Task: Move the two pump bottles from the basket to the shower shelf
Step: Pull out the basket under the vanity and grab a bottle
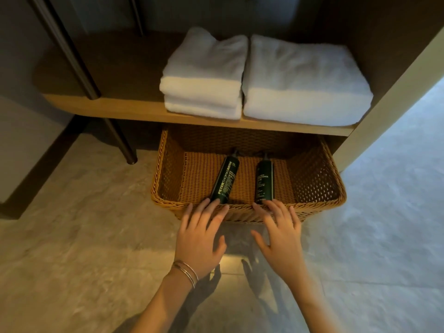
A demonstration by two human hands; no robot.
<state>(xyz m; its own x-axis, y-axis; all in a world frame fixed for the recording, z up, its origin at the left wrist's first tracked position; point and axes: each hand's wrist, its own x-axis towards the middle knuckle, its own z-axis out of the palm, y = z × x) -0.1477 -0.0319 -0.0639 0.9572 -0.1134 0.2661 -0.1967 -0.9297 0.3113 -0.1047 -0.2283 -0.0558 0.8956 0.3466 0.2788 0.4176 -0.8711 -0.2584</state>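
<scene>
Two dark green pump bottles lie on their sides in a wicker basket [317,179] on the floor under a wooden shelf. The left bottle [224,179] carries large pale lettering; the right bottle [264,179] lies roughly parallel to it, pumps pointing away from me. My left hand [200,234] is spread over the basket's near rim, fingertips at the left bottle's base. My right hand [280,230] is likewise spread, its fingertips at the right bottle's base. Neither hand grips anything. No shower shelf is in view.
Two stacks of folded white towels [259,78] sit on the wooden shelf [125,108] just above the basket. A dark metal leg [120,143] stands at the left. A pale wall panel [389,97] rises at the right. Stone floor tiles surround the basket.
</scene>
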